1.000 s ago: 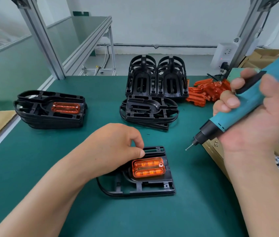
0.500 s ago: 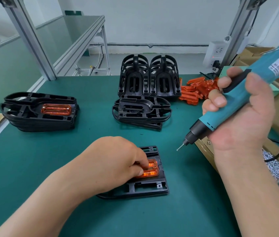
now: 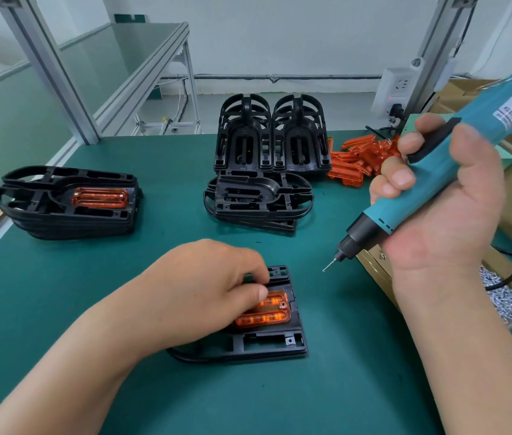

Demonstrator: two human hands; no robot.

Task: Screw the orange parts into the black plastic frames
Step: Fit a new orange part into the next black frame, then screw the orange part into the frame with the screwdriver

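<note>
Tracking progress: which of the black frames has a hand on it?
The lone frame nearest the camera: the left hand holds its orange part. The other frames sit stacked, untouched.

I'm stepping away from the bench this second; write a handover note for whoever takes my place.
Left hand: holds the translucent orange part down in the flat black plastic frame at the front of the green mat.
Right hand: grips the teal electric screwdriver, bit in the air right of that frame, touching nothing.
Done, apparently: stack of black frames at far left, orange part fitted on top.
Left: screw this part down; then the empty black frames and loose orange parts at the back.
</note>
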